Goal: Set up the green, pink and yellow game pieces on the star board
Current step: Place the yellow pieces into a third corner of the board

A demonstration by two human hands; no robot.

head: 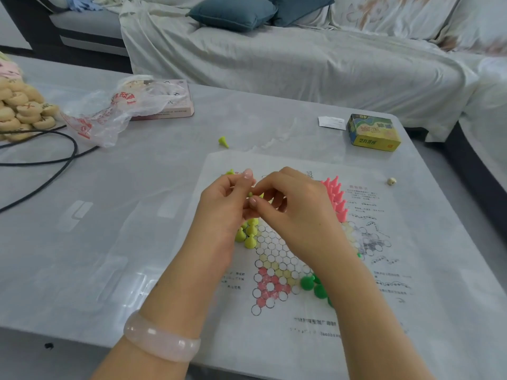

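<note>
Both hands, left hand (227, 198) and right hand (290, 212), are meeting mid-frame over the star board (274, 259), seemingly pinching one yellow piece (251, 194) together.

Both hands meet above star board (270, 272); left hand (227, 200) and right hand (295, 208) pinch yellow pieces (251, 193) between fingertips. More yellow pieces (248, 234) stand below left hand, pink pieces (337, 196) at right, green pieces (312, 285) near right forearm. Stray yellow piece (223, 141) lies on table (137, 187).
</note>
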